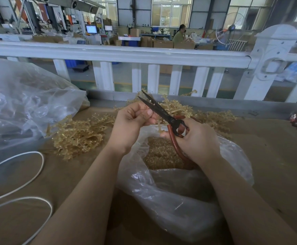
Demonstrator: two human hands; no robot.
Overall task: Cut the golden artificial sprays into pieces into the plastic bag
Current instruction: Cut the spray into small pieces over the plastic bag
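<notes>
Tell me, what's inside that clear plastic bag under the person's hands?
The plastic bag holds a heap of small golden cut pieces. The right hand and the scissors cover part of the heap, and crumpled plastic hides how deep it goes.

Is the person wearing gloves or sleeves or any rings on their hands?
No. The left hand and the right hand are both bare, with no gloves. Both forearms are uncovered as far as the picture shows, so no sleeves are in view. No rings, watch or bracelets show, and the fingernails that show look short and plain.
</notes>
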